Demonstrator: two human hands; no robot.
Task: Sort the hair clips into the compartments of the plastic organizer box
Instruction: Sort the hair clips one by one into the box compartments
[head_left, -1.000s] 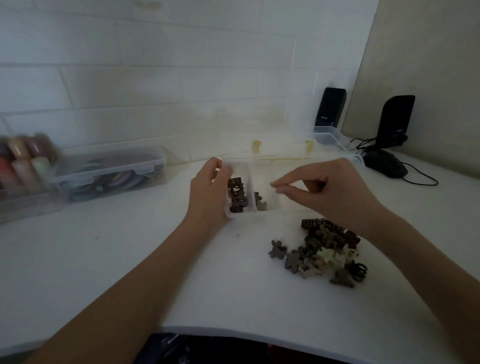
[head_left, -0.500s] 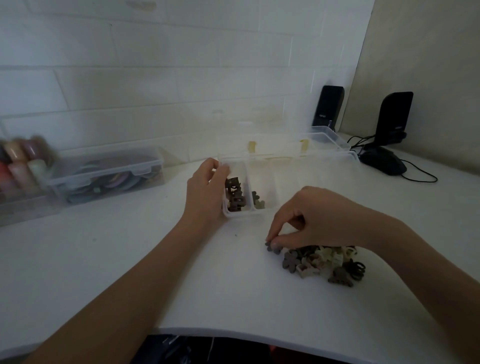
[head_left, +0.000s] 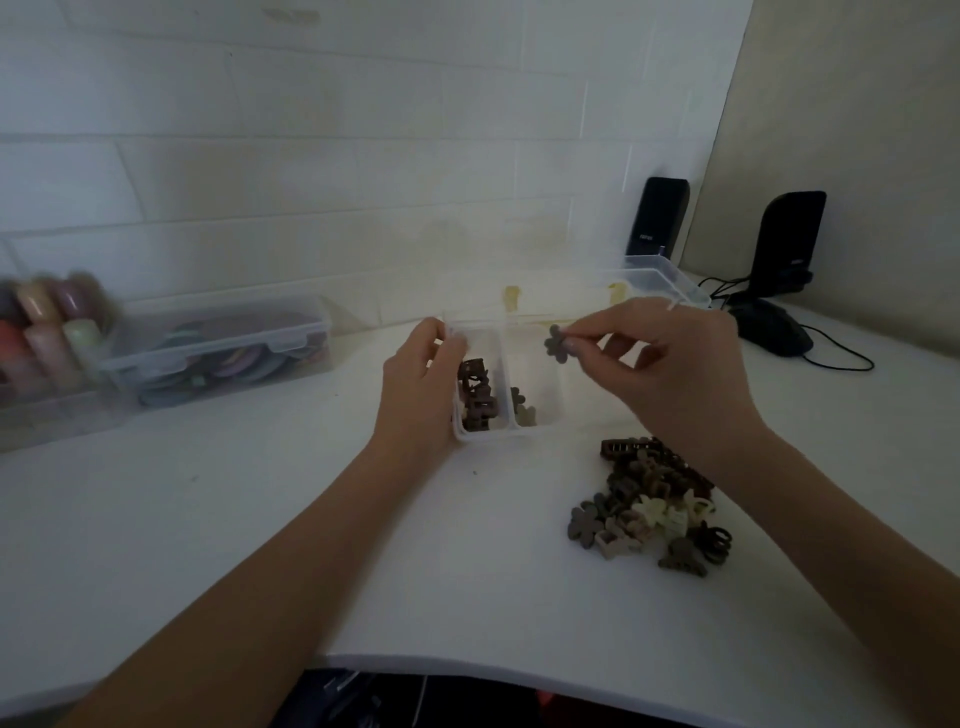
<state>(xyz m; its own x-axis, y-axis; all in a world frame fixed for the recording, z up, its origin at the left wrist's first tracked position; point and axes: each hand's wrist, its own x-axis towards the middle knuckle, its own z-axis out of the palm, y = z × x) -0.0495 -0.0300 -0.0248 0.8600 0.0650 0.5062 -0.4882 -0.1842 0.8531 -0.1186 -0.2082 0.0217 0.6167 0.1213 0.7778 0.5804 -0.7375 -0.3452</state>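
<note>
Pinching flower clip (head_left: 556, 344), right hand (head_left: 670, 364), over organizer box (head_left: 480, 434)

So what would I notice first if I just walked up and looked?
Probably the right hand, pinching a dark flower-shaped clip above the clear organizer box mid-table. Next, the messy pile of brown and cream clips on the white table, near the right forearm.

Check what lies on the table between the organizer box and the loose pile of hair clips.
Head view: only bare white table separates the organizer box from the pile of hair clips.
</note>
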